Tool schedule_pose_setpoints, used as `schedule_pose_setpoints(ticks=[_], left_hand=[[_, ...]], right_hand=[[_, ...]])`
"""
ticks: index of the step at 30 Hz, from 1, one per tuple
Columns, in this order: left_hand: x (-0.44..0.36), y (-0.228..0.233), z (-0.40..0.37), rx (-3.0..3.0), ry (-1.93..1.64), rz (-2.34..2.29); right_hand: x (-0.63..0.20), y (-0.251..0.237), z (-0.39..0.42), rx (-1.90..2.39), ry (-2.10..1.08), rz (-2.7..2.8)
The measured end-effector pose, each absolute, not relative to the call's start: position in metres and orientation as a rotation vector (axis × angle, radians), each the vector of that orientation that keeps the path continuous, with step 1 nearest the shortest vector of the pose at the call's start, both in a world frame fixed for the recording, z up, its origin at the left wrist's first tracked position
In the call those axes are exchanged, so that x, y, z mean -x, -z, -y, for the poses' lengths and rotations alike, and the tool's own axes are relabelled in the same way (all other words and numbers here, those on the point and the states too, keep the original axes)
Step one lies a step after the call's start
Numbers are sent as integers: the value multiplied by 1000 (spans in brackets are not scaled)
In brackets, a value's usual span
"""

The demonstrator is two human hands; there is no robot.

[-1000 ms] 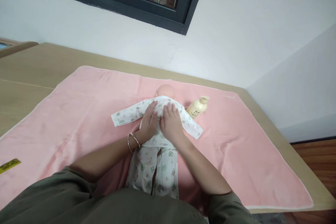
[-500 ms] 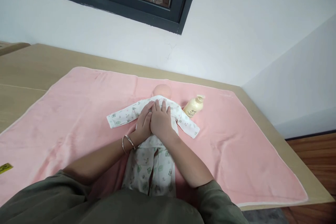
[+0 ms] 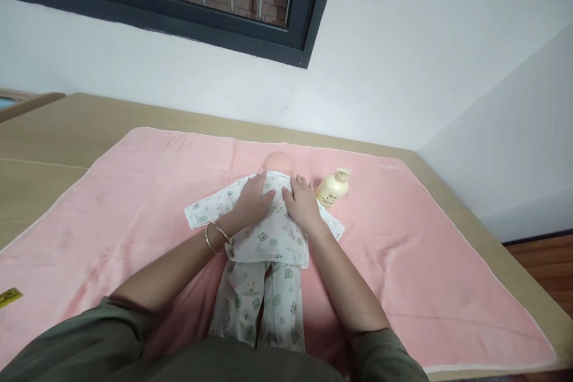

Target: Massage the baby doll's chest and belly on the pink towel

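A soft pink towel (image 3: 134, 203) covers the wooden table (image 3: 54, 125). A doll (image 3: 268, 233) in printed cotton lies face-up at its centre. Left hand (image 3: 251, 203) and right hand (image 3: 303, 202) press flat, fingers spread, on the doll's chest. A cream bottle (image 3: 332, 188) lies just beside.

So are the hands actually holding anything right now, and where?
Nothing is gripped: the left hand and right hand lie flat, fingers spread, on the doll's printed top at its shoulders.

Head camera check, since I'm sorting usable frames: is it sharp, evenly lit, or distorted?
Head view: soft, even light, no glare; both hands and the doll's white printed cotton top are sharp; the pale wooden table's edge and dark window frame tilt from the wide lens.
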State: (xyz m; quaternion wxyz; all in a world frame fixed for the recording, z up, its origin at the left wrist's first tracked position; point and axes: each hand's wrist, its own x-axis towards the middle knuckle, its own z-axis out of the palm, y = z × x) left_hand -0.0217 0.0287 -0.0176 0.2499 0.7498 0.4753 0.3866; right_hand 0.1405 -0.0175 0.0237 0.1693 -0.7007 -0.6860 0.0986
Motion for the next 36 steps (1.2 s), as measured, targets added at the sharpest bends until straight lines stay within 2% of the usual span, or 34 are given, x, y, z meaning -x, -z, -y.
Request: schedule_pose_setpoints(ticks=[7, 14, 18, 23, 28, 33, 36], left_hand=[[19, 34, -18, -2280, -1125, -1402], [25, 12, 26, -2543, -809, -1424], [31, 11, 4, -2468, -914, -1360], [30, 19, -38, -2368, -1044, -1513], [25, 17, -38, -2628, -766, -1459], [23, 14, -9, -2590, -839, -1551], [25, 11, -9, -2550, -847, -1533]], right_hand=[[-108, -27, 43, 2140, -52, 1941], [-138, -27, 18, 2079, -332, 2008], [-129, -27, 25, 2118, -216, 2021], [-110, -37, 44, 2092, -7, 2070], [-128, -39, 28, 2053, -205, 2027], [-142, -30, 8, 2131, -407, 1973], [-135, -32, 13, 2172, -373, 1991]])
